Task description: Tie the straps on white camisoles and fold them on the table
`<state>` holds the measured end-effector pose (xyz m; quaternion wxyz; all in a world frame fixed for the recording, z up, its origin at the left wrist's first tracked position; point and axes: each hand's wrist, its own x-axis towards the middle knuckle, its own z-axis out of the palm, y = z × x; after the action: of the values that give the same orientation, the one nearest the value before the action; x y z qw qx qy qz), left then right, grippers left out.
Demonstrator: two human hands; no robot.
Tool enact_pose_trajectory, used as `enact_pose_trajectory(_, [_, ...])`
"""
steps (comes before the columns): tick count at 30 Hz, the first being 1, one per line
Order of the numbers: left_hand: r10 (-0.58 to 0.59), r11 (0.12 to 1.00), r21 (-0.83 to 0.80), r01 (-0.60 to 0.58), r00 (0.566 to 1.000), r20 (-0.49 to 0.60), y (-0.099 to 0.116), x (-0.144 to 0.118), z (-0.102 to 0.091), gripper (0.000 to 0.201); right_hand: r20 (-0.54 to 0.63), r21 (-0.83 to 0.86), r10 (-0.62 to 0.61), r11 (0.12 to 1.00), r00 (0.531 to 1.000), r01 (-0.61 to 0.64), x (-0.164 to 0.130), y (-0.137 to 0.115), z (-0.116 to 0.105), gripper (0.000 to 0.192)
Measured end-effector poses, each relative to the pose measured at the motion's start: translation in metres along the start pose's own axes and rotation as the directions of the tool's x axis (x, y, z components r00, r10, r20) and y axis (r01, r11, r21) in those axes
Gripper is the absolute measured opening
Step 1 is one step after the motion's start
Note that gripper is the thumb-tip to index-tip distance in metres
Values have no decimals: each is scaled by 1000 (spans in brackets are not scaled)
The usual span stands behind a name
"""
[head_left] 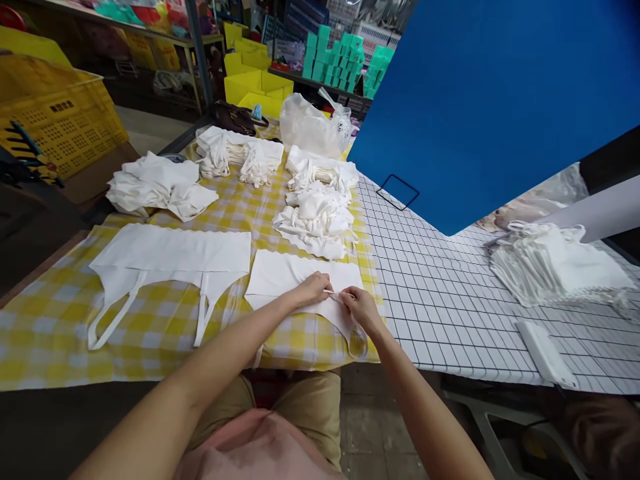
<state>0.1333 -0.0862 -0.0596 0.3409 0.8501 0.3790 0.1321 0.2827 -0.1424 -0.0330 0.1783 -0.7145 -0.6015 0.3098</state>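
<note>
Looming beyond the hands [362,308]: a blue panel [485,100].

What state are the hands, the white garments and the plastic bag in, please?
Left hand: pinching right garment
Right hand: pinching right garment
Right garment: laid out
Left garment: spread flat
Left heap: loose
Rear left stack: layered
Middle pile: bunched
Rightmost stack: layered
Plastic bag: crumpled

Soft, even light on the table [55,340]; dim surroundings.
The white cloth piece [280,275] at the dial's centre is bright, its folds faintly shaded; the plastic bag [310,130] at twelve o'clock catches pale highlights. The tiled floor [373,410] between five and six lies dark. Wide-angle stretch skews the edges; lettering on the yellow crate [83,127] at ten o'clock is blurred.
</note>
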Motion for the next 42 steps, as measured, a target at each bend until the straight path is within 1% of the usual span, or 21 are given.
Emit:
enact_pose_trajectory(2, [-17,999,-41,18,1000,26,0,1,-4,21,15,82,44,996,999,-45,-2,0,-2,20])
enact_pose_trajectory(6, [-32,997,-67,37,997,65,3,0,-13,21,25,203,97,974,995,-100,-1,-5,-3,17])
enact_pose_trajectory(9, [-45,995,-86,52,996,78,5,-2,-17,21,25,268,120,956,993,-122,1,-6,-3,17])
enact_pose_trajectory(13, [-60,992,-107,70,994,92,8,-3,-20,22,30,359,129,924,991,-131,-3,-2,-6,22])
enact_pose_trajectory(15, [-48,991,-117,60,994,101,8,-6,-21,23,28,409,124,904,992,-125,-12,0,-11,25])
enact_pose_trajectory(17, [-15,993,-119,28,994,110,9,-11,-23,24,16,496,114,862,993,-107,-29,4,-18,29])
enact_pose_trajectory(20, [37,996,-89,-26,991,132,9,-22,-25,28,-34,635,124,769,992,-74,-64,14,-23,32])
enact_pose_trajectory(22, [77,996,-54,-70,987,144,8,-30,-25,31,-87,671,171,739,981,-69,-89,24,-20,34])
enact_pose_trajectory(24, [141,990,-33,-138,978,154,6,-37,-25,34,-140,673,223,737,965,-73,-110,34,-12,35])
enact_pose_trajectory(26, [210,978,-49,-204,960,186,1,-44,-25,35,-169,668,264,739,950,-86,-126,43,-2,37])
enact_pose_trajectory(28, [223,975,-68,-213,955,198,-7,-54,-27,40,-176,667,285,738,942,-98,-135,49,7,38])
enact_pose_trajectory(30, [158,987,-37,-154,974,164,-19,-71,-32,45,-166,669,289,736,943,-108,-140,54,11,39])
enact_pose_trajectory(33, [-10,995,100,4,998,58,-38,-108,-42,50,-165,619,292,775,942,-132,-146,61,15,37])
enact_pose_trajectory(35, [-90,978,189,85,996,18,-49,-138,-45,49,-250,541,332,827,909,-154,-152,62,23,33])
enact_pose_trajectory(36, [-113,968,226,108,994,7,-52,-152,-45,47,-305,507,338,849,891,-148,-156,59,31,30])
enact_pose_trajectory(37, [-122,959,257,119,992,-2,-55,-165,-44,45,-335,483,314,867,888,-125,-159,53,41,26])
enact_pose_trajectory(38, [-122,951,283,120,992,-12,-56,-175,-43,44,-319,468,258,880,912,-85,-161,45,53,23])
enact_pose_trajectory(39, [-117,945,304,119,993,-23,-56,-182,-41,42,-254,469,182,882,950,-43,-163,34,68,21])
enact_pose_trajectory(40, [-112,940,319,118,993,-37,-55,-186,-39,42,-147,486,95,874,985,-12,-163,21,85,21])
enact_pose_trajectory(41, [-110,937,326,123,992,-58,-54,-188,-38,42,-19,507,28,862,999,-14,-161,8,102,22])
enact_pose_trajectory(42, [-114,935,327,135,990,-81,-53,-188,-37,43,81,532,4,845,997,-47,-157,-5,120,26])
